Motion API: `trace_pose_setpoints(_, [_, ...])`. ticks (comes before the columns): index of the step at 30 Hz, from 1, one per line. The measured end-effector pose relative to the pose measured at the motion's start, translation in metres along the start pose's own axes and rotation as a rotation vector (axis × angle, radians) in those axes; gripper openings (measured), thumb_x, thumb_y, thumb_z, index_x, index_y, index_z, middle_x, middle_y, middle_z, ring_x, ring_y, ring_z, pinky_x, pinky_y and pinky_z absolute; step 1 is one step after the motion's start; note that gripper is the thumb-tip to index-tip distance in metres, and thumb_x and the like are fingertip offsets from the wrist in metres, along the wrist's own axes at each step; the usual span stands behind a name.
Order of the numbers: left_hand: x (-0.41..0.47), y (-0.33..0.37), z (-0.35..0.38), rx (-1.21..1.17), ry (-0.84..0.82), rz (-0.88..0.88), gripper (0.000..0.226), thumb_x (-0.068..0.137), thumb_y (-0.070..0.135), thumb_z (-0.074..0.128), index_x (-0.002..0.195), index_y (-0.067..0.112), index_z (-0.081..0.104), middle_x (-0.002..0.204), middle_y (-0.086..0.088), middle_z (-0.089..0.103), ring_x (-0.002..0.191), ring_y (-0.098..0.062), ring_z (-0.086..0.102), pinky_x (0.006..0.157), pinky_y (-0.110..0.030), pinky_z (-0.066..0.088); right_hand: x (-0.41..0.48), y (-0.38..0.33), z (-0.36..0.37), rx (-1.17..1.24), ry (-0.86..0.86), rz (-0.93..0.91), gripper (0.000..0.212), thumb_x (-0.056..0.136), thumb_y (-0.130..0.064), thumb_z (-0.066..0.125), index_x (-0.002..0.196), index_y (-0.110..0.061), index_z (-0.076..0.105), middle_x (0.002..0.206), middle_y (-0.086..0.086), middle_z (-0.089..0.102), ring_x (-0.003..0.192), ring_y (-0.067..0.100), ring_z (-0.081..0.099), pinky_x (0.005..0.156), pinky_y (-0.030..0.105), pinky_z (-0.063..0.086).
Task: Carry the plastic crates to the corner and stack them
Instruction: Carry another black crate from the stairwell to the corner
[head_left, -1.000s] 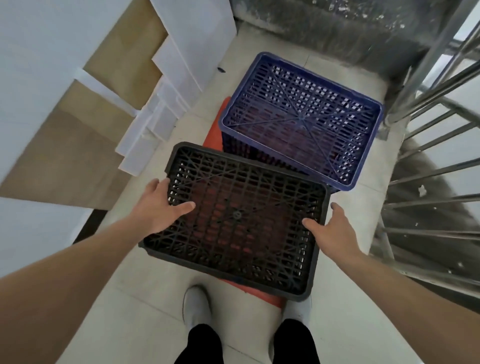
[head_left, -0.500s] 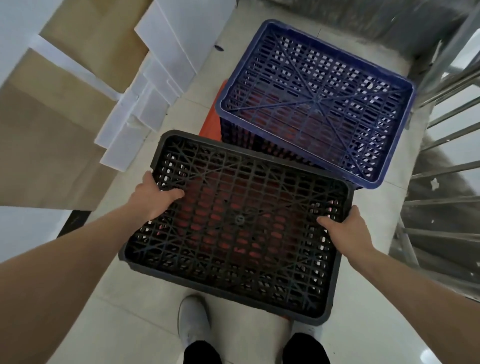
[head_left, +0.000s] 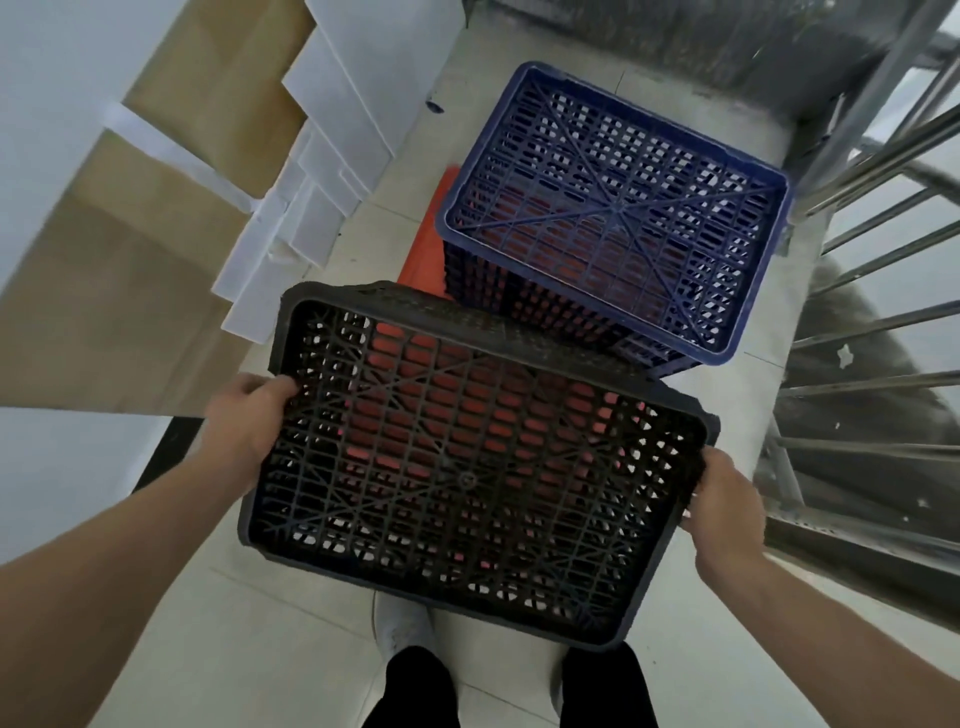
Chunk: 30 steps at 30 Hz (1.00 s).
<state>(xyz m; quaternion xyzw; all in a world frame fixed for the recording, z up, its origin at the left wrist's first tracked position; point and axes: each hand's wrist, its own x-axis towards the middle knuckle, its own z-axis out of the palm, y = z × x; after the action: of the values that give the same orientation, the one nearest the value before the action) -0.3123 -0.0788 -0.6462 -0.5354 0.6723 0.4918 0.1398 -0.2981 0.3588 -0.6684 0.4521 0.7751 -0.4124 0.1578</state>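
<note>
Black crate (head_left: 467, 467): held off the floor (head_left: 249, 623) in front of the person, above the shoes (head_left: 400, 623), far edge tilted slightly up. It appears to be base-up, with the ribbed lattice facing the camera.

Left hand (head_left: 249, 421): clamped on the left short edge, thumb over the top. Right hand (head_left: 722, 504): clamped on the right short edge. Judgement: the opposed end grips keep the load level and leave the long sides free for setting down.

Blue crate (head_left: 613, 208): just beyond, apparently also base-up, seated on a darker crate over something red (head_left: 423, 254). Red shows through the black lattice as well, so the red item reaches under the held crate. Judgement: this stack is the likely target, and the black crate must rise above the blue top face.

Clearances: the black crate's far right corner sits close to the blue crate's near corner. Railing (head_left: 872, 322) bounds the right side. Leaning white boards (head_left: 332, 171) bound the left. Open room lies only forward and upward.
</note>
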Motion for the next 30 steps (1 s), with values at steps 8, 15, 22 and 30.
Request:
trace_pose_setpoints(8, [-0.016,0.005,-0.012,-0.077,-0.046,0.004,0.03,0.084,0.05,0.053,0.08,0.022,0.064,0.067,0.005,0.062,0.061,-0.021,0.054,0.06,-0.033,0.043,-0.036,0.025,-0.004,0.286,-0.06,0.191,0.05,0.095,-0.065,0.04,0.094,-0.027,0.072,0.102,0.007,0.075,0.104,0.034,0.07,0.085,0.049,0.058])
trace_pose_setpoints(15, [-0.016,0.021,-0.007,0.04,-0.133,-0.083,0.065,0.097,0.073,0.023,0.101,0.021,0.063,0.091,0.0,0.062,0.077,-0.018,0.054,0.084,-0.048,0.034,-0.026,0.008,0.006,0.254,-0.141,0.237,0.066,0.101,-0.07,0.033,0.097,-0.015,0.068,0.096,0.01,0.073,0.096,0.036,0.071,0.085,0.05,0.057])
trace_pose_setpoints(22, [0.002,0.012,-0.034,0.195,-0.206,-0.217,0.11,0.073,0.098,0.01,0.149,0.027,0.045,0.154,-0.013,0.045,0.144,-0.042,0.035,0.111,-0.077,0.011,-0.031,0.023,-0.008,0.181,-0.348,0.351,0.059,0.1,-0.063,0.041,0.111,-0.013,0.071,0.103,0.013,0.075,0.084,0.035,0.073,0.073,0.043,0.058])
trace_pose_setpoints(30, [0.013,0.013,-0.043,0.078,-0.222,-0.247,0.084,0.088,0.082,0.027,0.132,0.014,0.052,0.138,-0.011,0.053,0.129,-0.028,0.044,0.113,-0.069,0.017,-0.018,0.021,-0.021,0.224,-0.505,0.381,0.043,0.072,-0.037,0.056,0.108,-0.016,0.064,0.098,0.012,0.06,0.086,0.03,0.056,0.081,0.048,0.044])
